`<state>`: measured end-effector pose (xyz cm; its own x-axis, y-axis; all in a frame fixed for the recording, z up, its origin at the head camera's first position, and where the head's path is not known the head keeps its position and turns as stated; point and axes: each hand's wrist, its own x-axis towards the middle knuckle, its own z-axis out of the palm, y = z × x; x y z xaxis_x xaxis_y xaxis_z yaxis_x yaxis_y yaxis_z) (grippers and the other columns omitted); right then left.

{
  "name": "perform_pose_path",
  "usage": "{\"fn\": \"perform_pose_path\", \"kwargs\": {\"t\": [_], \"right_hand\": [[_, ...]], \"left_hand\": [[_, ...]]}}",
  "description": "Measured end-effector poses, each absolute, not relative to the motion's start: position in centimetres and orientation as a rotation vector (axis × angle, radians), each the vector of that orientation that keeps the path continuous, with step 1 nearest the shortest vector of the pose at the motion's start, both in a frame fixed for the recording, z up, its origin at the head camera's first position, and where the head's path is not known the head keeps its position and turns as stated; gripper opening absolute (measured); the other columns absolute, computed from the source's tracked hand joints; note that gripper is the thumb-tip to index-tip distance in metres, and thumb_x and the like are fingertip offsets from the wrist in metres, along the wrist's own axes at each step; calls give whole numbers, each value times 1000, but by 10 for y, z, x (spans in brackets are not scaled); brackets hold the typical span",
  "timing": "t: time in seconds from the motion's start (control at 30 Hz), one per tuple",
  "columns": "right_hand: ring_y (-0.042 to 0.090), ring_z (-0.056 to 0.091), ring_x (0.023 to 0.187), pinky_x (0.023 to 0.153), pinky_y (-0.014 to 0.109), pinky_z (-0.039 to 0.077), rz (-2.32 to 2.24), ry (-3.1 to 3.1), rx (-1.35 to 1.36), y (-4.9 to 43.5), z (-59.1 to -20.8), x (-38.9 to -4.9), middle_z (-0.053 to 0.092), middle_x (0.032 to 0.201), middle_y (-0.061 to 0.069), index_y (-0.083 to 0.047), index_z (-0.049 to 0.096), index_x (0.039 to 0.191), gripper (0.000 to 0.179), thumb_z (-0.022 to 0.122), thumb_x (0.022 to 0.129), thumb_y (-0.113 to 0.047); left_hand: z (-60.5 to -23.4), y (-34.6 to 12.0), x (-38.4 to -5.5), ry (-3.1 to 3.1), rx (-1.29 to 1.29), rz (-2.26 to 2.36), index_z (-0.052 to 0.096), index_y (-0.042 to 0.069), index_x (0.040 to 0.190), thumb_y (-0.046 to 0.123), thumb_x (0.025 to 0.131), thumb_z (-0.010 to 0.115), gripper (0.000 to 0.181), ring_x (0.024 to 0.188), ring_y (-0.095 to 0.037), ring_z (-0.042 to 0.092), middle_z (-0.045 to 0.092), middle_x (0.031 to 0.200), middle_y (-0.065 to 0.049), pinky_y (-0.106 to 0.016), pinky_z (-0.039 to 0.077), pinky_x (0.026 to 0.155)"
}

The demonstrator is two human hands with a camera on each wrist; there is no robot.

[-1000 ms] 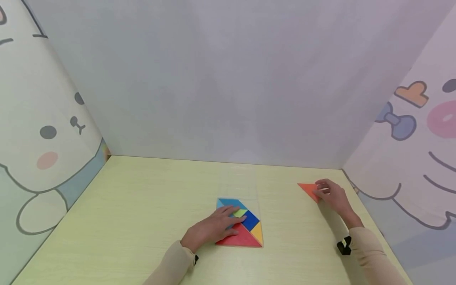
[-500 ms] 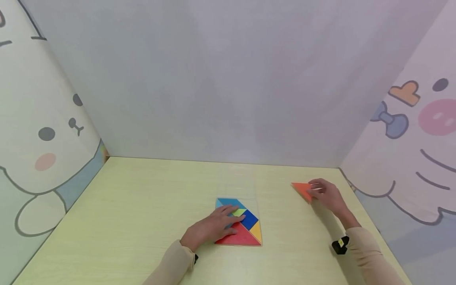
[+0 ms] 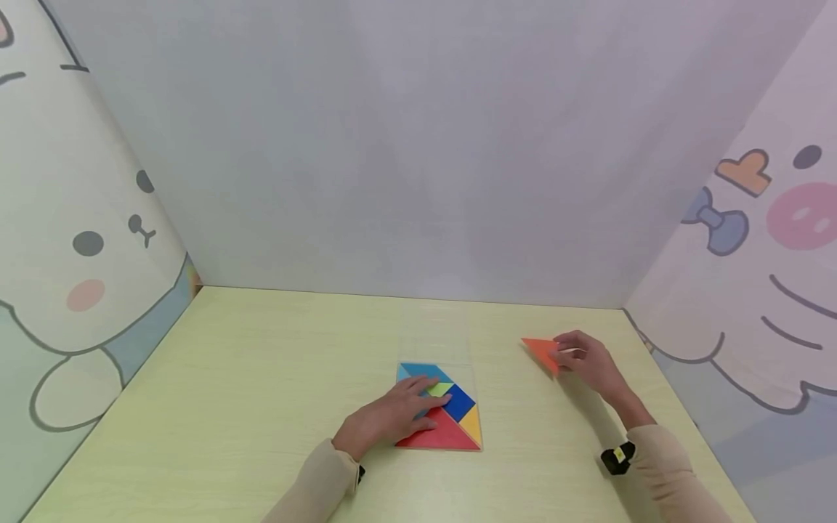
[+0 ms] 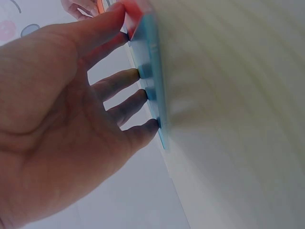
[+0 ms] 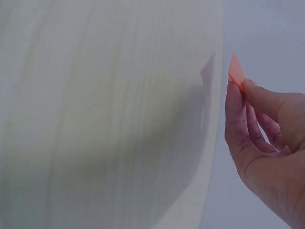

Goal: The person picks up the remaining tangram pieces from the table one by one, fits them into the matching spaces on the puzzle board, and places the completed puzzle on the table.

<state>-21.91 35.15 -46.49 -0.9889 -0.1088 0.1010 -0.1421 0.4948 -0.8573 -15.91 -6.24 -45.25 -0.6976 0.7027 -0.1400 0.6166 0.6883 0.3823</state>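
My right hand pinches an orange triangle tangram piece between thumb and fingers. In the right wrist view the orange piece is held up off the table, its shadow falling on the wood. My left hand rests with spread fingertips on a tangram set in a clear tray. Around those fingers show a red triangle, a dark blue square, a yellow triangle, a blue piece and a light green piece. The palm and fingers cover part of the set.
A clear, see-through panel lies flat behind the tangram set on the pale wooden table. A plain grey-white wall rises at the table's back edge. Cartoon-printed panels stand at the left and right.
My right hand has moved left with the orange triangle in its pinch. The left hand stays put on the tangram set.
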Motion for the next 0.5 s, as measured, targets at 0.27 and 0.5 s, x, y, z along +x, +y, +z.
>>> {"fn": "perform_pose_path", "kwargs": {"t": [0.27,0.5], "right_hand": [[19,73,90,74,31,61,1626,-2681,279,331,-461,-215,64,112,28,11,58,127,39,73,94,-4],[19,73,90,75,31,62,1654,-2667,327,314,-459,-212,64,111,28,11,59,124,37,74,94,-3]], "left_hand": [[-451,-63,-159,2626,1036,452,49,26,155,33,103,64,55,149,-30,32,37,162,-6,-43,40,115],[-454,-62,-160,2617,1015,454,48,27,155,34,103,63,55,150,-30,31,36,163,-5,-43,40,115]]}}
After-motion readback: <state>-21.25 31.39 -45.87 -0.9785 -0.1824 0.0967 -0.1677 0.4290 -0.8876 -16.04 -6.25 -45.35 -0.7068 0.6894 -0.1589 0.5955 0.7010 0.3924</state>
